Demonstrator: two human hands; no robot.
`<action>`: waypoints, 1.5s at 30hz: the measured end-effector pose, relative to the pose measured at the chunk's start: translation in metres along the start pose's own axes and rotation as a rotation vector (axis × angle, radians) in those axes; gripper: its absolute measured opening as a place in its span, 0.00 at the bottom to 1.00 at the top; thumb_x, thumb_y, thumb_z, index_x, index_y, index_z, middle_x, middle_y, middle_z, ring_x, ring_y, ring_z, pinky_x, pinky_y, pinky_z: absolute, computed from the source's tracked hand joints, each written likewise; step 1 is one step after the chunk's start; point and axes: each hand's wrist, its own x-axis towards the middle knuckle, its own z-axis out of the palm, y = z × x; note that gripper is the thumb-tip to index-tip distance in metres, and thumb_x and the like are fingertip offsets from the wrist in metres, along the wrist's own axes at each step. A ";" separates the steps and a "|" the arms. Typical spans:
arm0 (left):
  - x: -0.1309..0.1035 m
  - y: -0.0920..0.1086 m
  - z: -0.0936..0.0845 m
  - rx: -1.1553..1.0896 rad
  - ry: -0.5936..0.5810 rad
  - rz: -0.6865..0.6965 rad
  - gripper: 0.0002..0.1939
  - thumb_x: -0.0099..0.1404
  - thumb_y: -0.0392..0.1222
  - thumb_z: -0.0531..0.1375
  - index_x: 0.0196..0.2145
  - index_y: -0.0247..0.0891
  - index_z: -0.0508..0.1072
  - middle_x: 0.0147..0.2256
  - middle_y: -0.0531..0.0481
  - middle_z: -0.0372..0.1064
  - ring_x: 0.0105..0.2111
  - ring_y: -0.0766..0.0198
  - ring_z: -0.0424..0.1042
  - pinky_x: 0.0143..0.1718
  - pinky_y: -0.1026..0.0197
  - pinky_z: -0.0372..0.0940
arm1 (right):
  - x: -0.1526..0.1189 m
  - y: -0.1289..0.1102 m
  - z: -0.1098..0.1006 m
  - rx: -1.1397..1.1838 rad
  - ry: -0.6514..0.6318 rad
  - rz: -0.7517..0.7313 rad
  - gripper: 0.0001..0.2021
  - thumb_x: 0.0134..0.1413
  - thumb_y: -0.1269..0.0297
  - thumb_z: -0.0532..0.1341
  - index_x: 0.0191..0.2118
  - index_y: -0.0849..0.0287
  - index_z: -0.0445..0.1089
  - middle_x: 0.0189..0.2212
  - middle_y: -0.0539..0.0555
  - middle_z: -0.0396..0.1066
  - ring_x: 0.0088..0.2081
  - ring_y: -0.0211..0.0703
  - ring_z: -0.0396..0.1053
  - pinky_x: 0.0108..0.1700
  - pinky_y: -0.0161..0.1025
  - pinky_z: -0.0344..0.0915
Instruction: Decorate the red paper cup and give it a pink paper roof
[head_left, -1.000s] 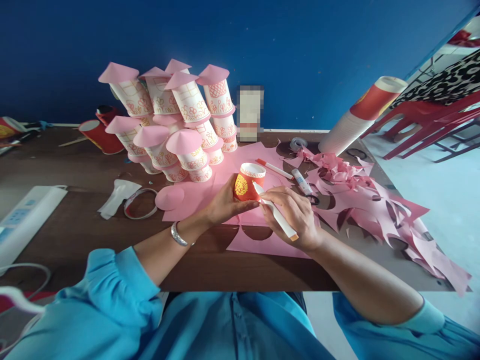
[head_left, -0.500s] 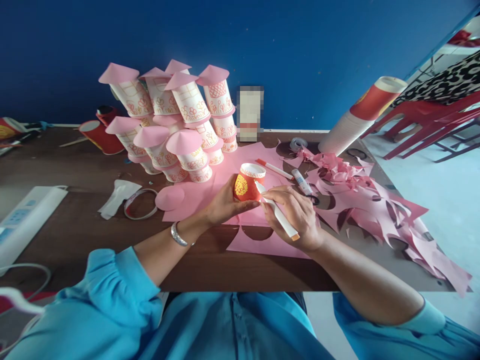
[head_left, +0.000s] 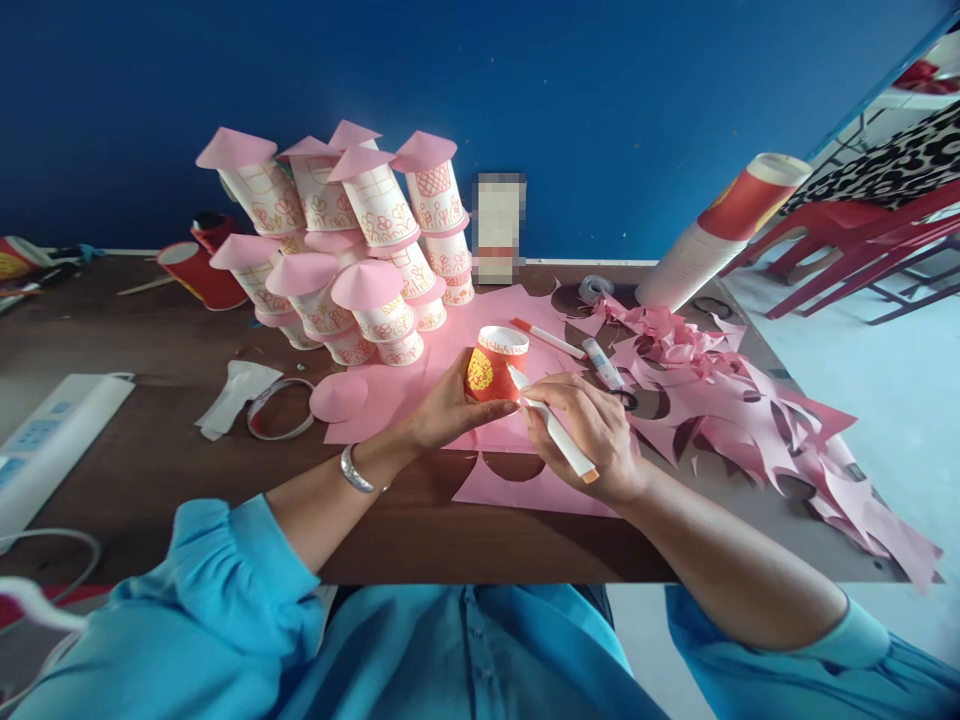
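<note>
A white marker slants toward a yellow-patterned red cup.

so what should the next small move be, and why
Probably a short stroke of the marker on the cup: the right hand holds its tip at the cup's red side, and the left hand grips the cup. Whether the tip touches is too small to tell.

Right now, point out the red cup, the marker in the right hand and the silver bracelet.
Red cup [head_left: 498,373]: head view, on its red side wall, beside the yellow emblem.
Marker [head_left: 560,437]: head view, on the middle of its white barrel.
Silver bracelet [head_left: 352,471]: head view, on its band.
</note>
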 end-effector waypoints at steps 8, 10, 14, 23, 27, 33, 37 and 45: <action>0.001 0.001 0.000 -0.020 -0.024 0.022 0.39 0.55 0.66 0.74 0.51 0.37 0.67 0.46 0.43 0.70 0.47 0.52 0.70 0.49 0.49 0.68 | -0.002 0.001 0.000 -0.005 0.000 0.023 0.12 0.66 0.75 0.61 0.51 0.56 0.69 0.34 0.52 0.79 0.34 0.44 0.80 0.35 0.40 0.77; 0.001 0.000 -0.001 -0.021 -0.026 0.021 0.38 0.55 0.65 0.74 0.51 0.37 0.67 0.46 0.43 0.71 0.47 0.52 0.70 0.50 0.49 0.68 | -0.002 0.002 0.000 -0.006 0.002 0.020 0.12 0.65 0.75 0.61 0.51 0.56 0.69 0.34 0.53 0.79 0.34 0.44 0.79 0.36 0.40 0.76; 0.001 -0.005 -0.001 -0.012 -0.011 0.014 0.38 0.55 0.64 0.74 0.52 0.37 0.67 0.48 0.42 0.71 0.49 0.51 0.71 0.52 0.48 0.68 | -0.002 0.003 -0.001 -0.001 0.014 0.020 0.14 0.65 0.76 0.60 0.53 0.55 0.68 0.35 0.52 0.79 0.35 0.45 0.79 0.36 0.40 0.76; 0.001 -0.004 -0.001 -0.004 -0.022 0.039 0.39 0.55 0.66 0.73 0.52 0.38 0.67 0.49 0.42 0.71 0.49 0.51 0.71 0.50 0.49 0.68 | -0.005 -0.001 0.003 0.009 0.005 -0.018 0.13 0.65 0.75 0.62 0.52 0.57 0.68 0.35 0.53 0.80 0.34 0.43 0.80 0.37 0.39 0.77; 0.001 -0.004 -0.001 0.017 -0.022 0.037 0.39 0.55 0.67 0.73 0.52 0.37 0.67 0.50 0.41 0.72 0.50 0.50 0.71 0.51 0.49 0.69 | -0.006 0.000 0.004 0.011 0.001 -0.004 0.14 0.66 0.74 0.61 0.54 0.56 0.68 0.36 0.53 0.81 0.36 0.44 0.80 0.38 0.40 0.78; 0.001 -0.005 -0.001 0.029 -0.013 0.024 0.41 0.54 0.67 0.74 0.53 0.37 0.66 0.51 0.41 0.72 0.51 0.48 0.72 0.51 0.49 0.69 | -0.005 0.001 0.002 -0.001 -0.007 -0.004 0.16 0.66 0.75 0.61 0.57 0.57 0.67 0.37 0.54 0.81 0.36 0.45 0.80 0.38 0.41 0.78; 0.001 -0.007 -0.001 0.043 -0.010 0.018 0.41 0.55 0.67 0.73 0.53 0.36 0.66 0.52 0.40 0.71 0.52 0.47 0.71 0.52 0.47 0.68 | -0.005 0.001 0.002 -0.004 -0.003 -0.016 0.16 0.66 0.76 0.61 0.56 0.57 0.67 0.36 0.53 0.81 0.36 0.45 0.81 0.38 0.40 0.78; 0.000 -0.004 -0.001 0.059 -0.007 0.002 0.40 0.55 0.67 0.73 0.52 0.37 0.66 0.52 0.40 0.71 0.53 0.46 0.71 0.52 0.47 0.69 | -0.004 0.000 0.003 -0.030 -0.005 -0.023 0.15 0.64 0.77 0.62 0.53 0.59 0.67 0.35 0.54 0.81 0.35 0.45 0.80 0.37 0.39 0.77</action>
